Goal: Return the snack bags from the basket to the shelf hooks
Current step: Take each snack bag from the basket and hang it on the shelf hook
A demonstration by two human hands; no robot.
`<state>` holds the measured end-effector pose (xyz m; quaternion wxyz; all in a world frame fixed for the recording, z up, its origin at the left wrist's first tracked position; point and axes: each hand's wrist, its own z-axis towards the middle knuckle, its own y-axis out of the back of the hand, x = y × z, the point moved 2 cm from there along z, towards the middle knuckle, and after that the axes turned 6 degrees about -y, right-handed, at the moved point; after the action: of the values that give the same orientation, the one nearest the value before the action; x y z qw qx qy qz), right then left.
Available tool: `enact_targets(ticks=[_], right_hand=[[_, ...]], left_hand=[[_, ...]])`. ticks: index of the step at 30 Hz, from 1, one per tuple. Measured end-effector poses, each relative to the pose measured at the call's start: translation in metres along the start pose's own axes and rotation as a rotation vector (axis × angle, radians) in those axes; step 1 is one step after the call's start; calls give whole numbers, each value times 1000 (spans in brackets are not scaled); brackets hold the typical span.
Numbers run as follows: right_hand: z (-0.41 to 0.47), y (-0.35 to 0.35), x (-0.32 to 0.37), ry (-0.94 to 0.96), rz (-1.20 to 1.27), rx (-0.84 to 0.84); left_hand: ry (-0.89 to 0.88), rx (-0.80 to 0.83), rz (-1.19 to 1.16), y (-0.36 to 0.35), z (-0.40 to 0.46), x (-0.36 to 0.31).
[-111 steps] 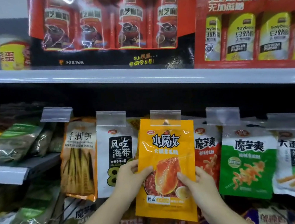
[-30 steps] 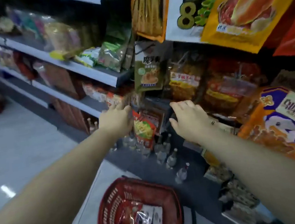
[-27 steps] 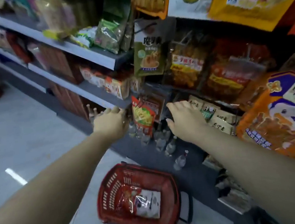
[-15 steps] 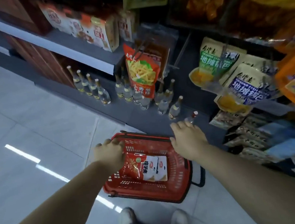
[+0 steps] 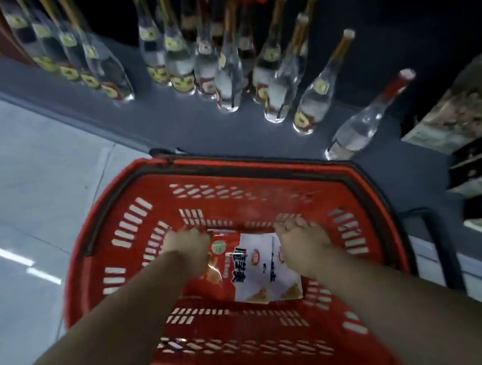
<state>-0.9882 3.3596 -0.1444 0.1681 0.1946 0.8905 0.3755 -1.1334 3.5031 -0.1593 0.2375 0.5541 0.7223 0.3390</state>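
A red plastic basket [image 5: 232,160] stands on the floor right below me. Red-and-white snack bags [image 5: 252,268] lie overlapped on its bottom; how many there are cannot be told. My left hand [image 5: 188,248] is down inside the basket, its fingers curled over the top left corner of the bags. My right hand [image 5: 301,244] is beside it, fingers curled over the top right edge. Both forearms reach in from the near side. The shelf hooks are out of view.
Several clear glass bottles [image 5: 230,72] stand on the dark bottom shelf [image 5: 191,122] just beyond the basket. Stacked packets [image 5: 466,114] fill the right side. The basket's black handle [image 5: 442,246] hangs down on the right. Grey tiled floor [image 5: 21,165] lies to the left.
My view has dropped from the hanging snacks to the floor. Both hands have come down from shelf height into the basket and closed on the bags' top edge.
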Motion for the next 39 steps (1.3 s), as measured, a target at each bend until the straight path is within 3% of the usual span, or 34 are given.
enact_targets(ticks=[2, 8, 15, 20, 24, 27, 29, 31, 34, 39], right_hand=[[33, -26, 8, 10, 14, -44], [93, -76, 32, 55, 73, -55], [117, -104, 37, -51, 274, -4], [115, -95, 32, -75, 432, -87], [106, -94, 34, 126, 436, -128], [99, -94, 32, 223, 509, -144], [97, -92, 28, 213, 697, -92], [97, -93, 21, 171, 912, 71], [95, -101, 6, 121, 1003, 315], [94, -103, 2, 8, 1242, 315]], left_hand=[[24, 84, 0, -20, 26, -8], [-12, 93, 86, -55, 90, -13], [-3, 51, 84, -83, 115, -13], [-18, 0, -62, -81, 116, -10], [-58, -77, -227, -77, 117, -1], [-59, 24, -417, -77, 111, 10], [-38, 63, -525, -77, 105, 18], [-20, 54, -611, -73, 99, 26], [19, -69, -756, -62, 86, 43], [86, -207, -1041, -55, 62, 58]])
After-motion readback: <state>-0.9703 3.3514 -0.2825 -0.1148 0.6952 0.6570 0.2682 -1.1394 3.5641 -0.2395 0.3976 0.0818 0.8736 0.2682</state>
